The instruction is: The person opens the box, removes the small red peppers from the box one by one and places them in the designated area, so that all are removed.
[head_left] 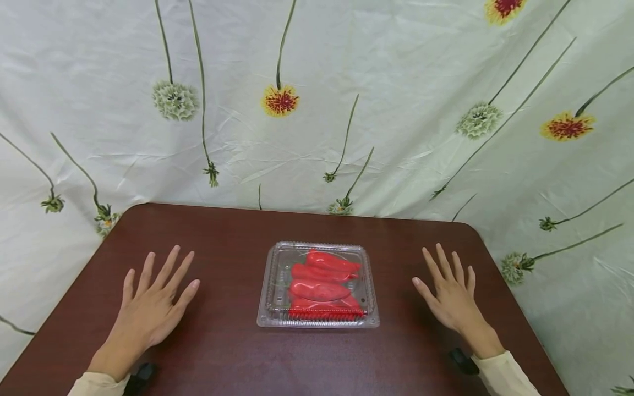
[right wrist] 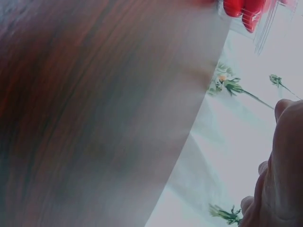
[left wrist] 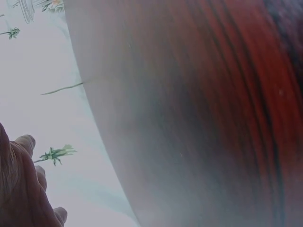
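Observation:
A clear plastic clamshell box (head_left: 277,275) sits on the dark red-brown table, its lid down. Inside it lie several glossy red pepper-shaped pieces (head_left: 319,290), stacked in a row. To the left of the box, my left hand (head_left: 152,305) is held palm down with its fingers spread, apart from the box. On the other side, my right hand (head_left: 451,297) has its fingers spread too and holds nothing. In the right wrist view a corner of the box (right wrist: 267,28) with red pieces shows at the top, while part of my right hand (right wrist: 279,175) fills the right edge.
The wooden table (head_left: 223,352) has rounded far corners. Behind and beside it hangs a white cloth (head_left: 396,110) printed with flowers and stems. Dark wrist straps (head_left: 464,361) and pale sleeves (head_left: 99,384) show at the wrists.

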`<state>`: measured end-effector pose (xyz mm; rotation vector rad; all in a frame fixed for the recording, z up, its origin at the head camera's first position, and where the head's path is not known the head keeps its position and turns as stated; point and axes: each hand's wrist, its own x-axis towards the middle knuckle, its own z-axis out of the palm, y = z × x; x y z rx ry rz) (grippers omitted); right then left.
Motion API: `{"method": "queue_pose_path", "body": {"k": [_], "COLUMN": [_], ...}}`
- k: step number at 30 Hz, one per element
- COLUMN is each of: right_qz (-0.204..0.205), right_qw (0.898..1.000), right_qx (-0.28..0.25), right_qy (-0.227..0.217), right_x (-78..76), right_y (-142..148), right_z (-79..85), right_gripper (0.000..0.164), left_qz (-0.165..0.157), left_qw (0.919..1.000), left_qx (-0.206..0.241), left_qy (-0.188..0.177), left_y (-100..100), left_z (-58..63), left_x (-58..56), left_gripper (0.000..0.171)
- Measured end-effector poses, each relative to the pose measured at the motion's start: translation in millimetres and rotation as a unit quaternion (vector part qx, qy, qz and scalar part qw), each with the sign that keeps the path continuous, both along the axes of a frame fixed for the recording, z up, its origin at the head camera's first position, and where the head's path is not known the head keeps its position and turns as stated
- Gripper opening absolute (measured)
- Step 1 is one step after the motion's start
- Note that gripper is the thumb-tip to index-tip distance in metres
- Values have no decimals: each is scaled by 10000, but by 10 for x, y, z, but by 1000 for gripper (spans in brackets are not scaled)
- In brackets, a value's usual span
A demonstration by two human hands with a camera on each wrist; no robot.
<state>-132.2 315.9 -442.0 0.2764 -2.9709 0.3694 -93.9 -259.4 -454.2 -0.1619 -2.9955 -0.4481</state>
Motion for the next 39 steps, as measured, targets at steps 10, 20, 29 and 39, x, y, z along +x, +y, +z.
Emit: {"method": "queue_pose_path", "body": {"k": [10,20,29,39], "right_qz": [279,518,735,1331], "right_qw": [9993,9981,9962,9800], "right_qx": [-197,-185,-385,-1480], "right_qy": [161,294,259,28], "right_x": [-15,-13,-9,-6], "right_y": [-123,-249,-408,-664], "right_z": [37,65,102,68], "right_gripper": [73,73,69,65], "left_qz": [-107,-170,-273,-510], "left_qw": [9998,9992,9984,9929], "left_qx": [184,318,479,1073], "left_qy": [68,145,126,45], "left_y": [111,239,342,586], "left_z": [25,45,70,53], "left_x": [19,22,20,8], "left_gripper": [64,63,61,59]}}
